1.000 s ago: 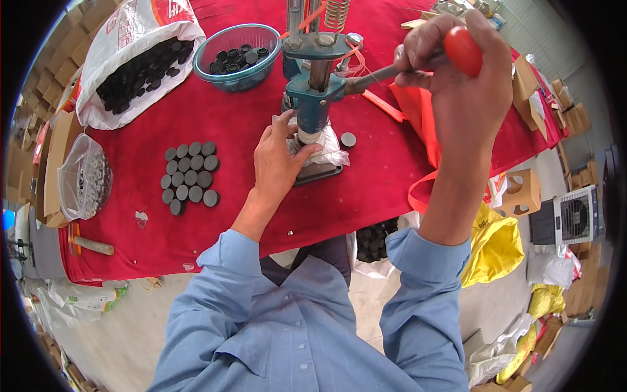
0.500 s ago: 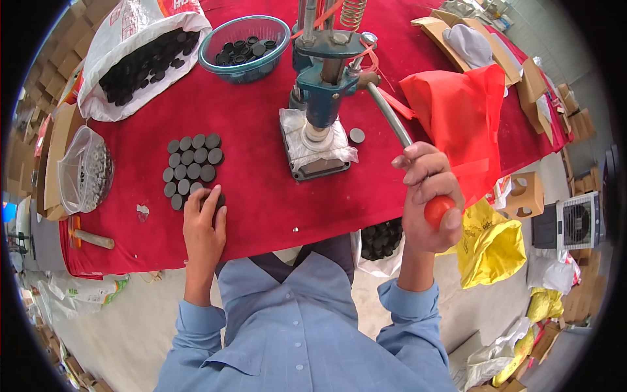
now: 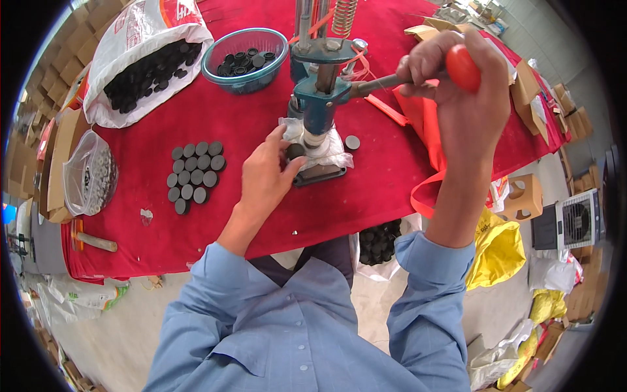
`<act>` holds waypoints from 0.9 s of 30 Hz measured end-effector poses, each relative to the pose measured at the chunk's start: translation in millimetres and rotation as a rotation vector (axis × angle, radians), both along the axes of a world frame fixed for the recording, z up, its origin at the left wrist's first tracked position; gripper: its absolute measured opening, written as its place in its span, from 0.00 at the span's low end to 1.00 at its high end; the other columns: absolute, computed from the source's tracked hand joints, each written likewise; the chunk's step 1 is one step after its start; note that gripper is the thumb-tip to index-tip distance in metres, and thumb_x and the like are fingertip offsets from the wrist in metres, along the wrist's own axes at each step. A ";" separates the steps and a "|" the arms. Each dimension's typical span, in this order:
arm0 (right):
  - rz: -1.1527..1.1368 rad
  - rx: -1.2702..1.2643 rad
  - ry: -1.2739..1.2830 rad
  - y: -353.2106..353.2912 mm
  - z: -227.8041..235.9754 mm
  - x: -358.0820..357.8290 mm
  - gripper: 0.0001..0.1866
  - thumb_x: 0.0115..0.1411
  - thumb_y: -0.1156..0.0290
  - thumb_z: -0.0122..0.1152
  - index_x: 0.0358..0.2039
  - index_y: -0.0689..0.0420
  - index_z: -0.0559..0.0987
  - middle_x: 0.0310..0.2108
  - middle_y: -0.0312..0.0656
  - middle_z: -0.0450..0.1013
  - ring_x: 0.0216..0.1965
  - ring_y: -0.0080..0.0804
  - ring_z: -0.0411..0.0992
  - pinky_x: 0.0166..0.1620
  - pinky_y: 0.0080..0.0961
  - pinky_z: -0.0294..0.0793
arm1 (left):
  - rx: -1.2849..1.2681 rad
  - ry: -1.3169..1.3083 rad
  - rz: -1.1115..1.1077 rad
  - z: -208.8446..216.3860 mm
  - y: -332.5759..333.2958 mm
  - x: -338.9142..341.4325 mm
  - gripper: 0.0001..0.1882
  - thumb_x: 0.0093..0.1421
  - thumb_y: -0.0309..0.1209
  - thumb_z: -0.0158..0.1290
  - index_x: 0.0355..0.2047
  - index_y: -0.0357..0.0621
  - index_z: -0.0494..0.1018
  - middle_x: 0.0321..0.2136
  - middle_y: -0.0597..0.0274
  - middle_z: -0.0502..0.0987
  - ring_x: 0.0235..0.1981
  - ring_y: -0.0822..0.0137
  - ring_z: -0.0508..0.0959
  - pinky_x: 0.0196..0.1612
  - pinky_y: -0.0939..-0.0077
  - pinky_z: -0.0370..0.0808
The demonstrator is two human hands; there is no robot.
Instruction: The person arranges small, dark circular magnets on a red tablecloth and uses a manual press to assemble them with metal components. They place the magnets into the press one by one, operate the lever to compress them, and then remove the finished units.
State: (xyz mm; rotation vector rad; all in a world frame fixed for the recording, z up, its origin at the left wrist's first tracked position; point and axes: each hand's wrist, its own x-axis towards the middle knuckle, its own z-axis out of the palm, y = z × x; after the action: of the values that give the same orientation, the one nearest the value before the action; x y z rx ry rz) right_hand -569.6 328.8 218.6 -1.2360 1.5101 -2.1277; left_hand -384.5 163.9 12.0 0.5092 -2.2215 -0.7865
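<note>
My left hand (image 3: 262, 171) reaches to the base of a dark green hand press (image 3: 320, 108), a round black cap (image 3: 295, 151) pinched between thumb and fingers. The cap is beside the white-wrapped pad (image 3: 334, 154) beneath the ram. My right hand (image 3: 480, 108) is closed round the end of the press lever (image 3: 384, 83), at its red ball knob (image 3: 464, 68). The lever stands out nearly level to the right. Several more black caps (image 3: 197, 176) lie in rows on the red cloth at left. One lone cap (image 3: 353, 142) rests right of the pad.
A white sack (image 3: 147, 108) of black caps and a teal basket (image 3: 245, 83) of caps stand at the back left. A clear bag (image 3: 85, 179) of small parts sits far left, near a wooden-handled hammer (image 3: 98, 242). A red bag (image 3: 424, 124) lies right of the press.
My left hand has moved right and away from me, from the rows to the press pad, carrying a cap. My right hand has swung the lever upward.
</note>
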 end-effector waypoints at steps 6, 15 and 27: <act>-0.023 -0.162 0.041 -14.0 9.5 5.0 0.27 0.68 0.48 0.50 0.24 0.60 0.76 0.19 0.43 0.72 0.22 0.35 0.74 0.26 0.33 0.78 | 0.025 0.009 -0.034 -1.9 3.8 -45.0 0.40 0.53 0.32 0.73 0.63 0.35 0.68 0.41 0.48 0.83 0.37 0.52 0.83 0.41 0.59 0.80; 0.142 -0.256 0.262 28.7 -66.7 5.5 0.32 0.73 0.46 0.44 0.26 0.63 0.76 0.27 0.50 0.72 0.36 0.46 0.75 0.40 0.39 0.75 | -0.255 -0.071 0.080 9.3 -17.5 4.8 0.20 0.60 0.38 0.68 0.48 0.39 0.81 0.48 0.50 0.82 0.50 0.49 0.80 0.54 0.56 0.77; 0.012 -0.215 0.174 54.5 -122.1 41.9 0.36 0.71 0.36 0.48 0.27 0.62 0.76 0.35 0.52 0.74 0.52 0.50 0.72 0.49 0.46 0.76 | -0.337 -0.272 0.268 -19.0 -52.6 108.5 0.24 0.56 0.28 0.69 0.54 0.42 0.80 0.53 0.51 0.75 0.50 0.51 0.78 0.53 0.56 0.76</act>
State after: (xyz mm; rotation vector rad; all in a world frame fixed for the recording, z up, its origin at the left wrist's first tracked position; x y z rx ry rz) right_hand -527.7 383.4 96.5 -1.5341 1.3604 -2.2741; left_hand -275.9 111.3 -7.1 0.7590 -2.3994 -0.2055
